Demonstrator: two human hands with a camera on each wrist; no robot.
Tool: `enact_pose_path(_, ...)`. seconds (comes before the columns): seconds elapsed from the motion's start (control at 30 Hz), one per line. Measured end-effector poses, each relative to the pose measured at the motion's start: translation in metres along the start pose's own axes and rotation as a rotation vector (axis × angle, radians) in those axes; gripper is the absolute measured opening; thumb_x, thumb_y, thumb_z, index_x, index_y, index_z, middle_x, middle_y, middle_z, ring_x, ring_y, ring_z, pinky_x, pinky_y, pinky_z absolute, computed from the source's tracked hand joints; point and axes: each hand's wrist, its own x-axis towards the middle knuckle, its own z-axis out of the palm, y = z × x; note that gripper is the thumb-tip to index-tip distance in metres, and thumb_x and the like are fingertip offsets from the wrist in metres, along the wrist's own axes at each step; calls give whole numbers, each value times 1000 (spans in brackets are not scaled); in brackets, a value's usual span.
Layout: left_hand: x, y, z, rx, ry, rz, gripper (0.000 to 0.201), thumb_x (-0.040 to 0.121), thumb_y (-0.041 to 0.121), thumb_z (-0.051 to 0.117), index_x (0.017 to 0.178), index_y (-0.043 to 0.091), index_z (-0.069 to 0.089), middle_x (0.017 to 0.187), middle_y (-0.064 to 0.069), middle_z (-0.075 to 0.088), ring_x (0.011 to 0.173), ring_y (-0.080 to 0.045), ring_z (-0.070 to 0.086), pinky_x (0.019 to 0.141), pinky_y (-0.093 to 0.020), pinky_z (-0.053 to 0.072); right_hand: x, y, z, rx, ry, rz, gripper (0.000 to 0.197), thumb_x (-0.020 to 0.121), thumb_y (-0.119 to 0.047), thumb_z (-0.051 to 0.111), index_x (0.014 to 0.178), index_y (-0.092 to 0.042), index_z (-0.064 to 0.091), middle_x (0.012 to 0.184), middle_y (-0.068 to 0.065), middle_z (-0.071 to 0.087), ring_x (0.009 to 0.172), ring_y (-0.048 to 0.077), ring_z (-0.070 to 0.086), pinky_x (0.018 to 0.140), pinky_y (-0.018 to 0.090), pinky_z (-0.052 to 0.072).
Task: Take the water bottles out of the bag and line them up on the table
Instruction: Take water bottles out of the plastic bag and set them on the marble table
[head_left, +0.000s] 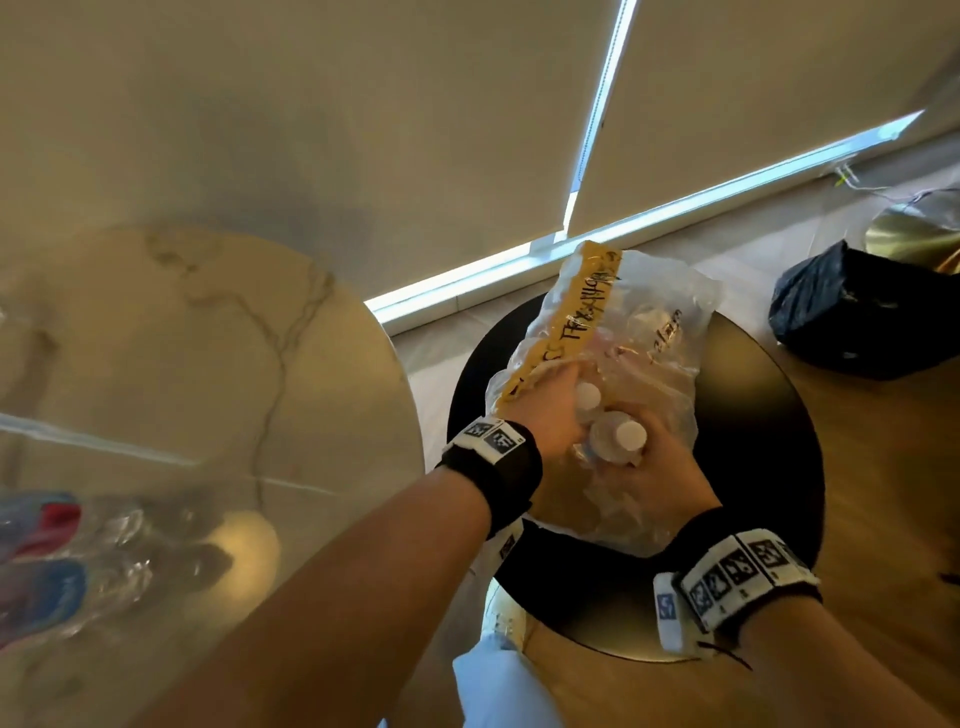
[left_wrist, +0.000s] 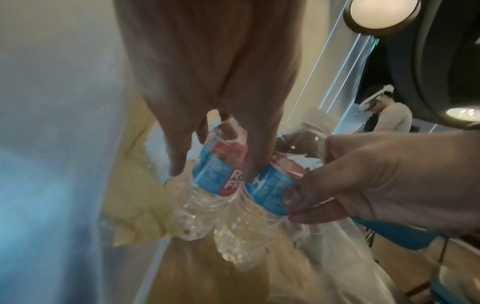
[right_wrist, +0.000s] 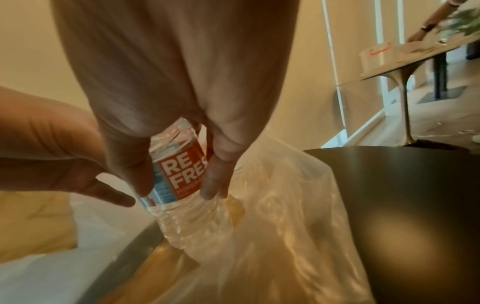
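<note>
A clear plastic bag (head_left: 649, 332) with a yellow strip lies on a round black side table (head_left: 769, 415). Both hands are at its mouth. My left hand (head_left: 550, 415) (left_wrist: 214, 172) curls its fingers round one water bottle (left_wrist: 197, 207) with a blue and red label; its white cap (head_left: 587, 397) shows beside the palm. My right hand (head_left: 660, 467) (right_wrist: 176, 190) grips a second bottle (right_wrist: 182, 170) (left_wrist: 267, 187) round its red label, white cap (head_left: 629, 435) up. The two bottles touch side by side, their bases still in the bag.
A round marble table (head_left: 208, 338) stands at the left, with blurred labelled bottles (head_left: 67, 561) lying at its near edge. A black bag (head_left: 852, 312) sits on the wood floor at the right. Another person (left_wrist: 389, 117) is far behind.
</note>
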Motion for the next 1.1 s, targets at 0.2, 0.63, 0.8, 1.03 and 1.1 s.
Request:
enact_pose_path(0.2,-43,5,-35,-171,-97,19,71,79,26,83,137,15,42,137,-9,57,123,-29,58,103,-45,51,-50,-57,-14,-63,-42,-52,53,78,-18,83,122,-29,55,98,-18,61,90,-2,63,74,9,45)
enact_pose_path(0.63,-307,-78,-144,-685,525,-313,63,77,27,87,133,29,57,122,16,63,109,1,63,93,-31,58,-158,-210,97,-144,-363,-303,50,71,-33,87,107,-46,55,95,-23,67,87,-2,65,66,6,49)
enact_pose_path(0.8,-406,-161,-130,-685,663,-667,60,71,40,84,124,41,56,116,18,66,109,-4,65,94,-46,58,-170,-213,238,-116,-551,-338,52,73,-45,81,117,-34,57,105,-12,70,97,6,67,84,34,57)
enact_pose_path(1.03,-457,-217,-133,-625,785,-872,57,78,37,84,129,35,57,118,16,69,108,-4,65,88,-25,54,-176,-249,342,-103,-427,-327,67,69,-39,80,129,-25,53,116,1,65,101,20,66,88,33,54)
enact_pose_path(1.1,-456,-226,-135,-696,789,-855,54,79,39,83,126,41,56,118,20,68,110,-1,65,93,-30,56,-172,-253,354,-121,-383,-320,72,66,-51,74,130,-27,52,121,1,65,104,22,66,89,38,55)
